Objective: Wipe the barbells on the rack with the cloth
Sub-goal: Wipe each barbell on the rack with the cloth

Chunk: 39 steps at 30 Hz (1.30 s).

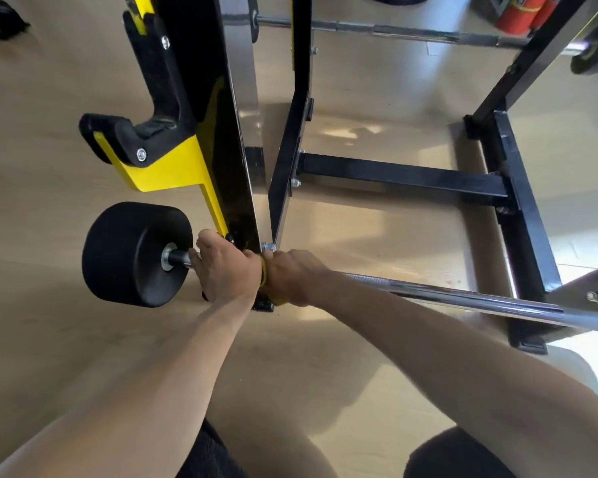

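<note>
Two hands are on one barbell (463, 298) at the lower front of the rack (228, 139). Left hand (227, 270): grip clenched around the bar just inside the black end weight (132, 253), fingers curled over the top of the shaft, next to the foot of the near black-and-yellow upright. Right hand (296, 276): grip clenched around the same bar just beside the left hand, with a yellow cloth (265, 276) pressed between palm and bar; only a narrow strip of the cloth shows between the two hands and below the right wrist. The hands are nearly touching.

Barbell condition: chrome shaft runs from the black weight at the left, under both hands, then out to the right edge of the view; a knurled section is visible just right of the right hand. Its right end is out of view.

Rack: black frame with yellow plates, an unloaded hook (142, 132) with black lining above the held barbell, black base rails on the floor (49, 167). A second barbell (394, 31) lies across the far side of the rack, with a small black weight at its right end.

Surroundings: light wood-look floor; a red cylinder (518, 12) stands at the top right, partly cut off. Dark clothing on the person's legs shows at the bottom edge.
</note>
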{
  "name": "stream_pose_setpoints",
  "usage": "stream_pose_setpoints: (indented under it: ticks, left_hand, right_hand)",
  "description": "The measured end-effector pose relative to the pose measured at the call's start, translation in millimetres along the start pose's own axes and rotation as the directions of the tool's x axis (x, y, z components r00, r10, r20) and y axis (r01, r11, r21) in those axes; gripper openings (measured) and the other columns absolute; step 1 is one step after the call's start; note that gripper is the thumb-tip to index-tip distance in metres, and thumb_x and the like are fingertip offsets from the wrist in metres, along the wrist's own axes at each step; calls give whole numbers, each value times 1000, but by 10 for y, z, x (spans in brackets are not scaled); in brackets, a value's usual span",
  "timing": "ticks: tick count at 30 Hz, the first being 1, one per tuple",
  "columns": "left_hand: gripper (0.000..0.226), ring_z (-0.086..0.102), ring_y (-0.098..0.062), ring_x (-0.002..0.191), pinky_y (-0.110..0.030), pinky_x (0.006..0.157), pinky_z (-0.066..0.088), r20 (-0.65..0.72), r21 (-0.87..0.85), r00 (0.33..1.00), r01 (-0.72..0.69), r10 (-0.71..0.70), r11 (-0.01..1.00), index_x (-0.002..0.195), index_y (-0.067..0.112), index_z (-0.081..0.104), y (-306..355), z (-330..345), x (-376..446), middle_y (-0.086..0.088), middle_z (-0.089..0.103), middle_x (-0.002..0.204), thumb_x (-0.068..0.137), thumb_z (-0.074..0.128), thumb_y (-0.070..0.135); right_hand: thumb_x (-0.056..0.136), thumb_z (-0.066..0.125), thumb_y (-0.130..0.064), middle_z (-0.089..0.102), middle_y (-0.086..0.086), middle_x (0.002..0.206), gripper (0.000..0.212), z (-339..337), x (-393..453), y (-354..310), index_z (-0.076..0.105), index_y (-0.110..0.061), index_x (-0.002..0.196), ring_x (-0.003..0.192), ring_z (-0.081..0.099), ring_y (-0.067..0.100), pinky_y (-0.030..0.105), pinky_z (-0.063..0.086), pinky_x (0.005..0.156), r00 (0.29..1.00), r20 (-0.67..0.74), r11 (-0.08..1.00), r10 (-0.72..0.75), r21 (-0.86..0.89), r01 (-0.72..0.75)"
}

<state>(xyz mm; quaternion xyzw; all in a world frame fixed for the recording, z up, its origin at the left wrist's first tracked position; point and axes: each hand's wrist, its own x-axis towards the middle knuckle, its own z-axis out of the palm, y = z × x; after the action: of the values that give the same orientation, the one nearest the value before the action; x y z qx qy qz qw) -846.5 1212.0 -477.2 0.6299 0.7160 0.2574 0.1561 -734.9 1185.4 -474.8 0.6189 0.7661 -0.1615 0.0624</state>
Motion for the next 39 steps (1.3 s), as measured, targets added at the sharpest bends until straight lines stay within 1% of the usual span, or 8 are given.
stream_pose_setpoints:
  ticks: [5,9,17,25,28,32,35,39]
  left_hand:
    - [34,56,-34,106,-50,104,44,24,-76,999,-33,35,997,107,3,47,-53,-61,47,-15,57,102,83,70,4]
    - [50,61,-30,105,-28,78,52,25,-237,994,113,-110,965,113,8,40,-71,-77,107,-18,59,112,80,77,3]
    - [33,60,-31,109,-42,82,57,45,-120,996,83,-78,989,115,0,63,-63,-57,148,-15,64,112,87,74,13]
    - [33,67,-29,103,-41,86,57,56,-145,992,124,-116,982,110,3,70,-85,-72,176,-12,71,107,83,79,19]
    - [39,68,-28,105,-32,80,55,82,-169,988,145,-133,975,118,1,67,-88,-70,187,-13,70,114,85,78,19]
    - [36,67,-31,103,-37,79,59,59,-145,978,207,-200,968,116,0,67,6,-43,196,-15,69,112,85,77,16]
    - [30,64,-33,106,-45,81,59,25,-105,974,228,-227,968,107,-2,67,88,-38,211,-17,66,112,82,77,10]
    - [21,61,-29,95,-32,71,50,12,-78,976,218,-218,973,99,-5,64,161,-33,179,-19,62,109,82,73,2]
  right_hand:
    - [99,46,-27,62,6,105,28,145,-391,281,44,-15,124,81,61,24,39,44,82,985,-170,992,-44,-122,24]
    - [99,46,-34,60,0,110,28,107,-1014,840,45,-19,123,91,62,20,40,43,91,998,-56,986,28,-163,-37]
    - [98,53,-32,62,-3,88,21,-117,-680,556,45,-19,113,73,61,13,33,56,77,982,168,996,91,-14,-90]
    - [94,56,-26,60,5,100,29,41,-62,-15,47,-14,119,74,54,19,32,47,63,998,-65,996,-13,85,19]
    - [93,58,-20,62,0,90,16,-28,-372,382,52,-15,106,73,58,17,30,50,63,995,82,990,52,128,-62]
    - [94,56,-51,62,-6,87,27,-165,-813,1038,53,-24,97,76,58,10,24,46,70,905,420,950,73,246,-191]
    - [90,53,-60,64,-5,85,32,-176,-811,1129,55,-28,92,79,62,16,26,48,73,871,484,890,84,357,-284]
    - [88,37,-72,64,2,92,60,-145,-258,714,56,-17,103,85,61,19,30,48,79,865,498,859,65,413,-303]
